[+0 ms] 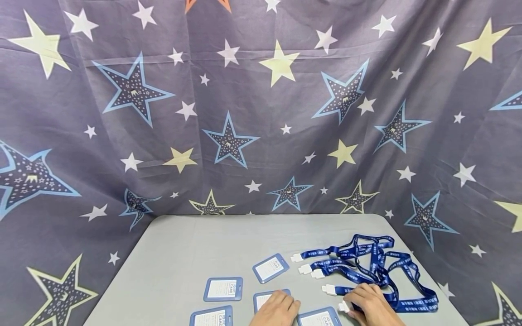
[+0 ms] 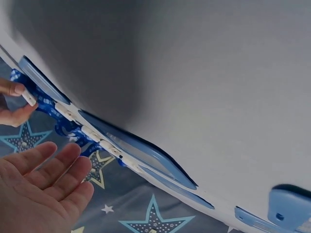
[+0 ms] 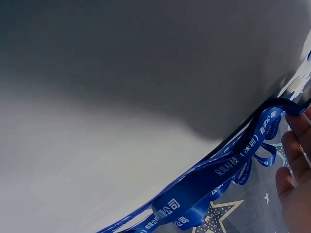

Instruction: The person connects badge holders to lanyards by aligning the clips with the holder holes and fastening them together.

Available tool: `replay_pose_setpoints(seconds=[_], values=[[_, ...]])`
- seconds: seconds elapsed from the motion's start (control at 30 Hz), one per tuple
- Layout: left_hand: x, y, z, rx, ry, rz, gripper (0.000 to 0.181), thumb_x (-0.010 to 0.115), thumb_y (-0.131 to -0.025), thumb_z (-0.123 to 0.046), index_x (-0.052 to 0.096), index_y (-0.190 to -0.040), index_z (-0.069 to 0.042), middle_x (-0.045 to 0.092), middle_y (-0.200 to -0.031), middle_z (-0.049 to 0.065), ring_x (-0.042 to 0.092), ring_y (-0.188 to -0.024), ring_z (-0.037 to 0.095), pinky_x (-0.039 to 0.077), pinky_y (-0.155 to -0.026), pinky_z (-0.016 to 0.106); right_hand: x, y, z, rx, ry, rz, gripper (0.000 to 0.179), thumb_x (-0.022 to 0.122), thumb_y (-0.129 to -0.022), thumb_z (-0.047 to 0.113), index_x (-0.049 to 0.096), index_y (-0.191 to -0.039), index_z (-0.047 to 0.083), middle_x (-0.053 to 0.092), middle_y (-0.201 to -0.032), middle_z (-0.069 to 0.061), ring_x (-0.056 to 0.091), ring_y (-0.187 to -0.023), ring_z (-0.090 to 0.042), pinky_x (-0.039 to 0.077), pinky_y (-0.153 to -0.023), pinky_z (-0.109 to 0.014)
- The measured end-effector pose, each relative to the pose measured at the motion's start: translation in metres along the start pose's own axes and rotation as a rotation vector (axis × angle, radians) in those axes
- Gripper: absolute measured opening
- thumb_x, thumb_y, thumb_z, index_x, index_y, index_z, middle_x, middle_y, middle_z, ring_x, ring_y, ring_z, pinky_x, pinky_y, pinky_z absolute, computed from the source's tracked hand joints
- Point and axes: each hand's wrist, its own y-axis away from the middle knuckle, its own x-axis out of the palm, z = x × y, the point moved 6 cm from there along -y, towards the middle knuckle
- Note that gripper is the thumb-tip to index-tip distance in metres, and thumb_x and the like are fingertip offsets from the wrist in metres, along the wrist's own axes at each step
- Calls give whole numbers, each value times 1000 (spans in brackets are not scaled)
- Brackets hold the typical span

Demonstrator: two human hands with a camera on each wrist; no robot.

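In the head view my right hand point(image 1: 373, 305) pinches a blue lanyard point(image 1: 416, 305) close behind its white plastic clip point(image 1: 344, 307). The right wrist view shows the printed blue strap point(image 3: 228, 167) running up to the fingers. My left hand point(image 1: 277, 310) is over a blue-framed ID card holder point(image 1: 261, 299), covering much of it. Its fingers point(image 2: 68, 170) are loosely extended with nothing held, as the left wrist view shows. Between the hands lies another card holder point(image 1: 320, 317), partly cut off by the frame's lower edge.
More blue lanyards point(image 1: 377, 246) lie tangled on the right of the grey table point(image 1: 163, 258), their white clips point(image 1: 305, 269) pointing left. Other card holders point(image 1: 222, 289) lie left of them, one point(image 1: 271, 268) near the clips. A star-patterned cloth point(image 1: 253, 90) hangs behind the table.
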Motion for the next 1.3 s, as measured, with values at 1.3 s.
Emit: replay_pose_setpoints(seconds=[1.3], values=[[20,-18,-21,16,-65,91,60,51,-93,-73,69,-99,-17,59,-91,-9,51,-93,8,48,-96,29,1,3,1,-11,-6,10,30,88,-77,21,74,-103,27,63,-102,24,54,-92,-4,40,-72,-32]])
